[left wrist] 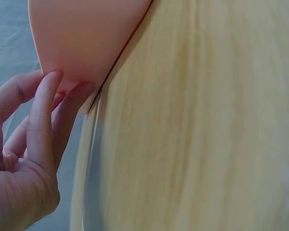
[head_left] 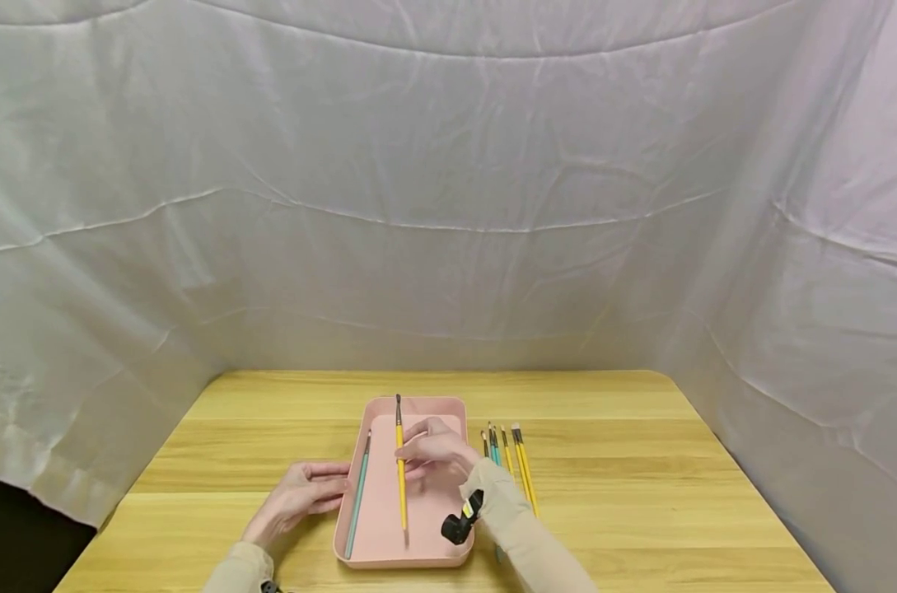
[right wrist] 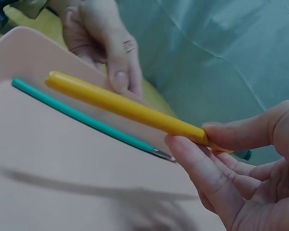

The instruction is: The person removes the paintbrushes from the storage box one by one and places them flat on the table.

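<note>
My right hand (head_left: 435, 445) pinches a yellow paintbrush (head_left: 401, 486) between thumb and fingers, above the inside of a pink tray (head_left: 418, 562). The brush's dark bristles point away from me; in the right wrist view its yellow handle (right wrist: 106, 101) hangs over the tray with a shadow below. A teal paintbrush (head_left: 358, 498) lies along the tray's left side. With fairly straight fingers, my left hand (head_left: 300, 497) touches the tray's left wall. In the left wrist view, fingertips (left wrist: 53, 77) rest against the pink outer wall (left wrist: 86, 38).
Right of the tray lie several more paintbrushes (head_left: 524, 469), yellow and teal, partly hidden by my right forearm. They rest on a wood-grain table (head_left: 641, 494). Grey-white cloth (head_left: 448, 280) hangs behind the table and at its sides.
</note>
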The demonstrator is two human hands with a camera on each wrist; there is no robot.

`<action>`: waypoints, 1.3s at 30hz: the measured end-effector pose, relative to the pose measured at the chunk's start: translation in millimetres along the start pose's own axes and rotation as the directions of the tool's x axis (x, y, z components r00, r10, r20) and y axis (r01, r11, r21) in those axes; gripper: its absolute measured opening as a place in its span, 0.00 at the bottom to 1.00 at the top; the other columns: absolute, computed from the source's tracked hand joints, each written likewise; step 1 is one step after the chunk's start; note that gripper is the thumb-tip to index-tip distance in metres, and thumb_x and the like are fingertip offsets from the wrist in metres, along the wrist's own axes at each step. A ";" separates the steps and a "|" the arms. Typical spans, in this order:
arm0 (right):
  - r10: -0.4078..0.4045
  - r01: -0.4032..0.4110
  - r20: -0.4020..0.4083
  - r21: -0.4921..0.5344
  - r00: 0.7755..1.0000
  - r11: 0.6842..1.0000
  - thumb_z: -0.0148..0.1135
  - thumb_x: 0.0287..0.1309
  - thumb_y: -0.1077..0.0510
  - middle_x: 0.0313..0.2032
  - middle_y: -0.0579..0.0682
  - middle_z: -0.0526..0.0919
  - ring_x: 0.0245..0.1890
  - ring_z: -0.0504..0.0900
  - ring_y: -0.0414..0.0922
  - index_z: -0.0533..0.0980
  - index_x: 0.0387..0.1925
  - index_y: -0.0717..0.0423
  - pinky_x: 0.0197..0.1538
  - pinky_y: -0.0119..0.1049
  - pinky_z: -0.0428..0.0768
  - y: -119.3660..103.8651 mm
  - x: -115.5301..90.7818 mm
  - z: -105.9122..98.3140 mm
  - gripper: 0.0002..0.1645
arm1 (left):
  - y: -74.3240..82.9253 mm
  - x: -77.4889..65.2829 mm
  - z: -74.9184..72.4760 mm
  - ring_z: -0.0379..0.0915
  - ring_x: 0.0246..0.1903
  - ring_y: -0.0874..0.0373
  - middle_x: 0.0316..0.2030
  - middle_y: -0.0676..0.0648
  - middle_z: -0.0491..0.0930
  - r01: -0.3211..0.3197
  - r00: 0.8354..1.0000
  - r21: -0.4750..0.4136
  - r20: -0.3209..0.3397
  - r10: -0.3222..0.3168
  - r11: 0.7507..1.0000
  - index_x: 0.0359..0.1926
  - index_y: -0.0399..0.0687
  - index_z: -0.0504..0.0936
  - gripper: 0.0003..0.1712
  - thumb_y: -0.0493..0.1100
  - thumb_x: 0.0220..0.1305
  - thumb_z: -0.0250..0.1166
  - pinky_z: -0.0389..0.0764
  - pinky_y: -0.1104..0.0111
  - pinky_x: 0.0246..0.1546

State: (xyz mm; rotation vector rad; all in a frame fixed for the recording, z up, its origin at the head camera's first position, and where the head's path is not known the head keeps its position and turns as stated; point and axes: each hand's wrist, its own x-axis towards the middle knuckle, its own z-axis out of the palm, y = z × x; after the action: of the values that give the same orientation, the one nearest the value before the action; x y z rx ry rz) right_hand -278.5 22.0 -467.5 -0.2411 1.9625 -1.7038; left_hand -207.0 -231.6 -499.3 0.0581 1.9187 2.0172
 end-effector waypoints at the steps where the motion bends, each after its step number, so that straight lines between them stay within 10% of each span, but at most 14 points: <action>1: -0.002 0.002 0.001 0.009 1.000 1.000 0.67 0.57 0.69 0.25 0.52 0.83 0.21 0.83 0.41 0.74 0.45 0.67 0.35 0.39 0.92 -0.5 -1.2 -2.7 0.15 | 0.2 -0.2 0.1 0.86 0.38 0.63 0.43 0.46 0.89 0.000 1.000 0.001 0.002 0.000 1.000 0.64 0.17 0.67 0.32 0.32 0.65 0.66 0.90 0.72 0.43; 39: -0.106 0.091 0.119 0.127 0.987 0.988 0.59 0.67 0.65 0.32 0.45 0.80 0.29 0.80 0.40 0.65 0.50 0.66 0.37 0.29 0.90 21.0 -67.9 -122.2 0.15 | 0.8 -0.7 0.7 0.86 0.39 0.62 0.44 0.44 0.89 0.001 1.000 -0.004 0.001 -0.001 1.000 0.64 0.16 0.66 0.32 0.32 0.65 0.66 0.90 0.71 0.44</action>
State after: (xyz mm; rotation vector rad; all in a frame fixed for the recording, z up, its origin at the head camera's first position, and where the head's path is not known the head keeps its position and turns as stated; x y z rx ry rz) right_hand -277.1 163.2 -461.0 -0.3977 1.7754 -1.8171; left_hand -206.3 -231.2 -498.3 0.0574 1.9139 2.0201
